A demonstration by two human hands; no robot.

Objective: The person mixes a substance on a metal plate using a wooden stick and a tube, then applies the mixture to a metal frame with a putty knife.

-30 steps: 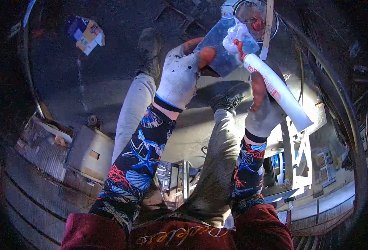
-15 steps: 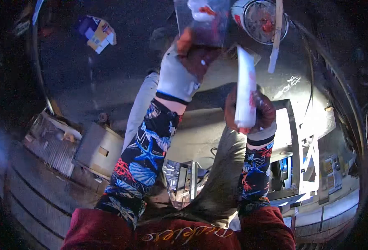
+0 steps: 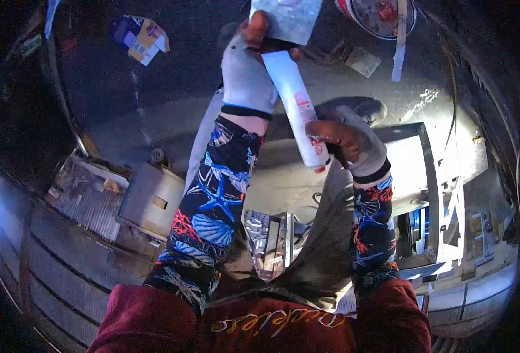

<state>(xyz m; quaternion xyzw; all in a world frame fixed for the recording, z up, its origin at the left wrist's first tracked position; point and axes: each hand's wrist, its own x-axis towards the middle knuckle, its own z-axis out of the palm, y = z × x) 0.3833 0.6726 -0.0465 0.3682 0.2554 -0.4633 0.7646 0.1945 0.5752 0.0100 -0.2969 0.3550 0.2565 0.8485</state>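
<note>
My left hand (image 3: 248,67), in a grey glove with brown fingers, grips a flat translucent plate (image 3: 292,23) at the top of the view. Part of the plate is cut off by the frame edge, and a pale smear shows on its upper part. In my right hand (image 3: 351,141), gloved alike, is a white squeeze tube (image 3: 289,94) with red print. Its flat end points up toward my left fingers, just below the plate. A small red cap (image 3: 320,169) shows at the tube's lower end, beside my right fingers.
A round tin (image 3: 383,20) with reddish residue stands at upper right, a pale strip (image 3: 400,50) across its rim. Nearby lies a small square piece (image 3: 363,61). A torn carton (image 3: 145,41) is at upper left. A bright frame (image 3: 427,194) stands right of my legs.
The tube has swung over to the left, its flat end now by my left hand. The plate has tilted and its white and red blobs have mostly left the view.
</note>
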